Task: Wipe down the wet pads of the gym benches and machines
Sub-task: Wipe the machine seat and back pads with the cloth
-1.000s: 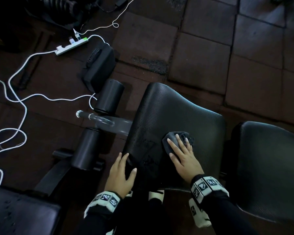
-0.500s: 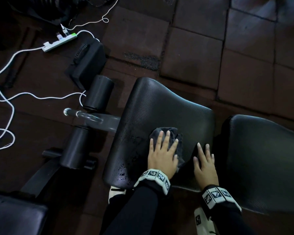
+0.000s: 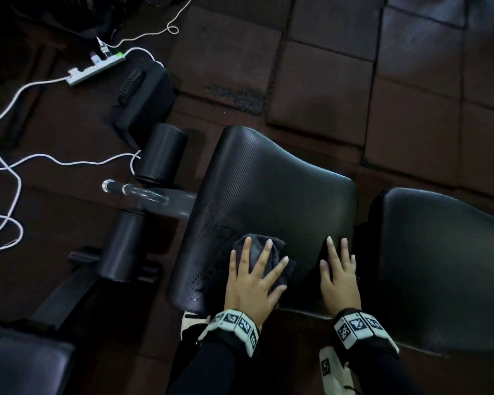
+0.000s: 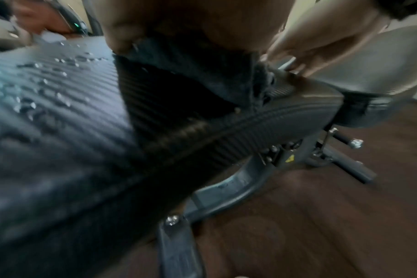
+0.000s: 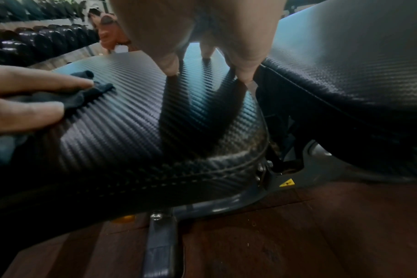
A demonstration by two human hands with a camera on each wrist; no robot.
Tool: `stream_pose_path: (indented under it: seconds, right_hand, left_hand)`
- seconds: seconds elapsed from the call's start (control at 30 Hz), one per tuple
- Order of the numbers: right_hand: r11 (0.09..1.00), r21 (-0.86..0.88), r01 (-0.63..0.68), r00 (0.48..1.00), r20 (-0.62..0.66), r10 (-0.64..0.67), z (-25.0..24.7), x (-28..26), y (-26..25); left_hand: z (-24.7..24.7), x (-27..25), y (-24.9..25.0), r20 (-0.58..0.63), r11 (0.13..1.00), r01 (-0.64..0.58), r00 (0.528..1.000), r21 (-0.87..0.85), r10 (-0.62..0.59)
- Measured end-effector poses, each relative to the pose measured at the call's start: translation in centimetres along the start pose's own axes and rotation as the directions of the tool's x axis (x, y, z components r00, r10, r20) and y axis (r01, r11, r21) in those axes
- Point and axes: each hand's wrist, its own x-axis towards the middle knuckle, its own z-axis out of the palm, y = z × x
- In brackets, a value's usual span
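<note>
The black ribbed seat pad [image 3: 268, 189] of a gym bench fills the middle of the head view. Water droplets [image 3: 208, 269] bead on its near left part, also clear in the left wrist view as droplets [image 4: 43, 84]. My left hand [image 3: 248, 283] presses a dark grey cloth [image 3: 277, 260] flat on the pad, fingers straight and spread. My right hand [image 3: 338, 275] lies flat on the pad's right side, holding nothing. In the right wrist view its fingertips [image 5: 169, 64] touch the pad [image 5: 131, 122], with the cloth [image 5: 88, 94] to the left.
The bench's back pad [image 3: 445, 266] adjoins on the right. Two foam rollers [image 3: 161, 152] and a steel bar [image 3: 134, 192] stick out on the left. A power strip [image 3: 97, 67] and white cables [image 3: 15, 178] lie on the floor tiles. A dumbbell rack [image 5: 36, 41] and a person stand behind.
One second ago my right hand pressed the cloth while my left hand rested on the pad's left edge. The left hand has since taken over the cloth, and the right hand moved to the pad's right side.
</note>
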Motion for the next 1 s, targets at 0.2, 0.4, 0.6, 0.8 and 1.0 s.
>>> stream_pose_path:
  seconds: [0.2, 0.4, 0.6, 0.8, 1.0]
  right_hand:
    - [0.979, 0.126, -0.162, 0.986, -0.003, 0.164, -0.7, -1.0, -0.5]
    - [0.978, 0.133, -0.161, 0.987, -0.001, 0.163, -1.0, -1.3, -0.7]
    - [0.978, 0.116, -0.174, 0.985, 0.014, 0.174, -0.8, -1.3, -0.9]
    - [0.978, 0.116, -0.171, 0.985, 0.014, 0.171, -0.6, -1.2, -0.6]
    - [0.981, 0.102, -0.163, 0.987, 0.019, 0.162, -0.7, -1.1, -0.4]
  left_hand:
    - [-1.9, 3.7, -4.1, -0.05, 0.999, 0.043, 0.998, -0.01, -0.043]
    - [-1.2, -1.3, -8.9, -0.12, 0.938, 0.276, 0.945, -0.207, -0.305]
    - [2.6, -9.8, -6.2, -0.165, 0.997, 0.025, 0.986, -0.078, -0.037]
    - [0.9, -3.0, -1.7, -0.108, 0.998, -0.014, 0.994, -0.064, 0.007]
    - [-1.3, 3.8, -2.6, -0.055, 1.0, 0.018, 0.998, -0.004, -0.018]
